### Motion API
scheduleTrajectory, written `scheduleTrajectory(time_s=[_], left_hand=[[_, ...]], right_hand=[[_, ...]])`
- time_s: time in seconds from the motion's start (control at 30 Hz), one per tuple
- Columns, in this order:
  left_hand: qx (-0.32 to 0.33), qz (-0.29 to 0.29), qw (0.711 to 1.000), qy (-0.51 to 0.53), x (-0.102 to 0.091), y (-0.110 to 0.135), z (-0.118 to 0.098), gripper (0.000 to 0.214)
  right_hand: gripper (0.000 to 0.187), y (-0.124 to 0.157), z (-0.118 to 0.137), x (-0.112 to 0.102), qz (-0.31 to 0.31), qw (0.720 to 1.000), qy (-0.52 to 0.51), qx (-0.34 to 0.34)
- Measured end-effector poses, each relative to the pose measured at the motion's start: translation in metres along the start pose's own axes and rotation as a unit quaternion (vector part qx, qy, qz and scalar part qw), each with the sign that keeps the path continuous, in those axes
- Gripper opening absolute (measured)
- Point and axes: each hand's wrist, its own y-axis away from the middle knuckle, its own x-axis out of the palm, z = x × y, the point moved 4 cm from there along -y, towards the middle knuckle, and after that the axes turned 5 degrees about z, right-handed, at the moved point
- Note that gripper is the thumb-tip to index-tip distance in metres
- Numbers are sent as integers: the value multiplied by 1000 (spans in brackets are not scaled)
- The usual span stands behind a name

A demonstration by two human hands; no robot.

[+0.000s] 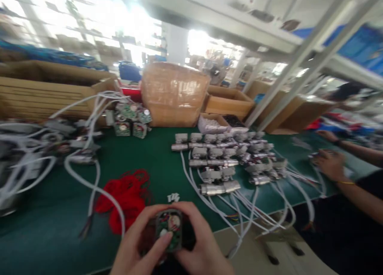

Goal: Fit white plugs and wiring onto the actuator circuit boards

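Note:
Between my two hands is a small grey-cased unit with a circuit board (170, 227) facing up at me. My left hand (143, 243) grips its left side, with the thumb lying across the board. On the other side, my right hand (200, 243) curls its fingers round the casing. Several small white pieces (173, 197) lie on the table just beyond my fingertips. To the left is a tangled heap of red thread (125, 197), with a white cable (95, 185) running over it. The underside of the unit is hidden.
Rows of metal valve-like units (220, 187) with white cables cover the green table (140, 151) at right. Circuit-board units (131, 121) and a cabled pile (26, 147) lie left. Cardboard boxes (173, 93) line the back. A co-worker's hands (329, 163) handle a part at far right.

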Motion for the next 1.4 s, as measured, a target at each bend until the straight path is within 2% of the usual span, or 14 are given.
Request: scheduleTrajectory(time_s=[0.03,0.13,0.27,0.47,0.73,0.9,1.07,1.27,1.4], left_hand=[[-2,24,1000,20,0,2,-2,45],[15,21,998,60,2,1,-7,35],[24,23,996,84,7,1,-2,35],[5,39,995,93,8,2,0,36],[24,7,999,45,9,1,-7,36],[-16,-17,999,49,8,2,-7,38],[-26,1,998,58,8,0,-11,39],[-48,13,993,103,13,-1,-9,38],[-45,9,997,60,12,1,-8,40]], right_hand=[[59,1,1,0,-2,1000,-14,-6],[59,4,0,-1,5,1000,-20,-16],[66,7,-5,-1,24,1000,3,-11],[65,9,-11,-2,34,999,-23,8],[65,9,-11,-4,51,995,-77,37],[61,8,-9,-3,34,998,-50,35],[63,9,-5,-3,18,1000,-8,12],[62,8,-2,-6,43,999,-12,20],[65,7,-7,-6,45,998,-24,25]])
